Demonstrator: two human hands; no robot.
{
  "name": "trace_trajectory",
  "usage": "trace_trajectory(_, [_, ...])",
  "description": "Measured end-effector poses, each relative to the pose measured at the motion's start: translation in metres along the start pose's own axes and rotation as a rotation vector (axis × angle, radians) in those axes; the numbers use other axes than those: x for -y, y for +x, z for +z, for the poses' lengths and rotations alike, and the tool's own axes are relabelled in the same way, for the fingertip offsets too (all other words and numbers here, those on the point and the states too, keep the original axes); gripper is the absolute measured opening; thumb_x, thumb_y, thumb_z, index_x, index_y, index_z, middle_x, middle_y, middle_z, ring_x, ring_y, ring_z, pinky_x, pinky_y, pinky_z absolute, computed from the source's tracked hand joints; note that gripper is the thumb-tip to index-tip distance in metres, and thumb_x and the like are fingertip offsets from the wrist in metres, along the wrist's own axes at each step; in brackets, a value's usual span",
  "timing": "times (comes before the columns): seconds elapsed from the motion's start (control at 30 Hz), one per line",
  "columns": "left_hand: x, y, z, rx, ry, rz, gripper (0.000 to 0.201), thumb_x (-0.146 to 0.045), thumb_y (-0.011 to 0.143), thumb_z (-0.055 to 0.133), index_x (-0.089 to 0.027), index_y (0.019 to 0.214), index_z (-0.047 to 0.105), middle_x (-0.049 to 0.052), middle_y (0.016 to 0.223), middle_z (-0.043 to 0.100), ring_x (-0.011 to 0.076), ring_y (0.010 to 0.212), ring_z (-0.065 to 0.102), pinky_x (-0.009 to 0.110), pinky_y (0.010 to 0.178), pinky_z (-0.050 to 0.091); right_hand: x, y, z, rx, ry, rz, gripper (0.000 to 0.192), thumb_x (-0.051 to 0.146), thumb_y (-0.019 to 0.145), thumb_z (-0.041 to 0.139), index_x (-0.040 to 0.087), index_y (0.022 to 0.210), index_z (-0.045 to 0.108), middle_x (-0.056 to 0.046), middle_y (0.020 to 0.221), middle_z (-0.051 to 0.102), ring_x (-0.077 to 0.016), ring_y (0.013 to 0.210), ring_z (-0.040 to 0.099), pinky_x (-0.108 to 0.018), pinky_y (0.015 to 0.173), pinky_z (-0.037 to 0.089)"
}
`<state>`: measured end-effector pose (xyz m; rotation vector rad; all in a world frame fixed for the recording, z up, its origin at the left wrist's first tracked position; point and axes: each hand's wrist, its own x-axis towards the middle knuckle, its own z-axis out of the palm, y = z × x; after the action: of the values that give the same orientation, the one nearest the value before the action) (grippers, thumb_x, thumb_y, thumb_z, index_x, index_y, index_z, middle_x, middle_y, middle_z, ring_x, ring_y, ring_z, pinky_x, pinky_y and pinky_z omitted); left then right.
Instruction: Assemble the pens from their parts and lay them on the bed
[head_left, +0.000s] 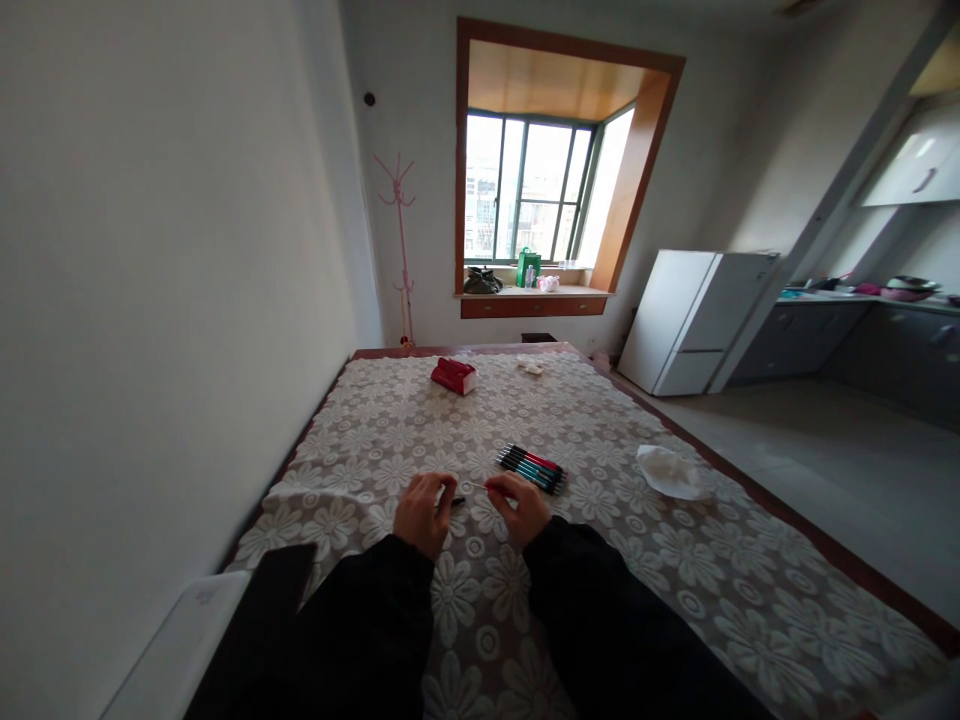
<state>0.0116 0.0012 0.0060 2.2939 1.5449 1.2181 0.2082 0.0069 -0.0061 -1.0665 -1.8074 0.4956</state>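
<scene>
My left hand (pixel 424 512) is closed on a small dark pen part (pixel 457 500), whose tip shows at my fingers. My right hand (pixel 521 508) pinches a thin pale refill (pixel 480 487) that points left toward the other hand. Both hands hover just above the flower-patterned lace cloth (pixel 390 420) on the table. A row of several pens (pixel 532 468), black with red and teal parts, lies on the cloth just beyond my right hand. Black sleeves cover both my forearms.
A crumpled white tissue (pixel 670 471) lies to the right of the pens. A red box (pixel 454 375) and a small white scrap (pixel 529 366) sit at the far end of the table. A white wall runs along the left; a white fridge (pixel 694 320) stands at the right.
</scene>
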Motion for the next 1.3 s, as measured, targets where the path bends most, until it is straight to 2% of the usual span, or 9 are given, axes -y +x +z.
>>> trace_trajectory(0.17, [-0.0028,-0.0006,0.0003,-0.051,-0.066,0.016,0.015,-0.021,0.087,0.048,-0.023,0.099,0.056,0.002,0.089,0.065,0.0168,0.089,0.058,0.030,0.082,0.048,-0.0023,-0.0012,0.0012,0.000,-0.048,0.003,0.013,0.022,0.084,0.055,0.020,0.089,0.067,-0.005,0.081,0.062,-0.0193,0.080,0.059,-0.030,0.071,0.050])
trace_trajectory(0.27, [-0.0052,-0.0004,0.0000,-0.067,-0.074,0.002,0.013,-0.021,0.085,0.050,-0.022,0.096,0.055,0.002,0.088,0.065,0.0166,0.087,0.059,0.030,0.081,0.048,-0.0037,-0.0017,0.0015,0.015,-0.103,-0.006,0.012,0.021,0.084,0.056,0.021,0.088,0.068,-0.006,0.081,0.062,-0.0195,0.080,0.059,-0.030,0.072,0.049])
trace_trajectory(0.47, [-0.0060,-0.0006,-0.0015,-0.040,-0.072,-0.006,0.012,-0.021,0.084,0.050,-0.024,0.093,0.057,0.003,0.090,0.065,0.0179,0.089,0.059,0.031,0.082,0.049,-0.0056,-0.0020,0.0021,0.010,-0.146,-0.006,0.012,0.021,0.083,0.057,0.021,0.088,0.068,-0.005,0.082,0.063,-0.0194,0.080,0.059,-0.030,0.072,0.048])
trace_trajectory(0.63, [-0.0020,-0.0004,-0.0009,-0.020,-0.050,0.038,0.013,-0.019,0.084,0.051,-0.024,0.093,0.058,0.003,0.090,0.065,0.0189,0.092,0.059,0.031,0.084,0.048,-0.0048,-0.0022,0.0021,0.015,-0.157,-0.007,0.013,0.020,0.083,0.057,0.022,0.088,0.068,-0.005,0.081,0.063,-0.0195,0.080,0.059,-0.030,0.072,0.048])
trace_trajectory(1.0, [-0.0080,-0.0011,-0.0039,-0.026,0.014,0.083,0.015,-0.013,0.082,0.053,-0.023,0.092,0.058,0.002,0.090,0.066,0.0184,0.093,0.058,0.030,0.084,0.047,-0.0023,-0.0016,0.0010,0.038,-0.214,-0.011,0.012,0.020,0.082,0.057,0.023,0.087,0.069,-0.004,0.082,0.064,-0.0198,0.081,0.059,-0.030,0.072,0.045])
trace_trajectory(1.13, [-0.0068,-0.0008,-0.0036,0.011,0.037,0.128,0.017,-0.013,0.083,0.051,-0.023,0.095,0.058,0.004,0.092,0.066,0.0189,0.094,0.058,0.031,0.084,0.047,-0.0025,-0.0019,0.0008,0.052,-0.249,-0.015,0.013,0.020,0.083,0.058,0.023,0.088,0.069,-0.004,0.082,0.064,-0.0199,0.081,0.059,-0.030,0.072,0.043])
trace_trajectory(1.3, [-0.0041,-0.0007,-0.0012,0.114,0.067,0.203,0.028,-0.009,0.083,0.049,-0.022,0.107,0.056,0.004,0.092,0.066,0.0189,0.094,0.057,0.031,0.083,0.049,0.0005,-0.0043,-0.0009,0.069,-0.476,-0.079,0.010,0.021,0.083,0.059,0.024,0.089,0.067,-0.004,0.084,0.064,-0.0210,0.085,0.056,-0.034,0.078,0.037])
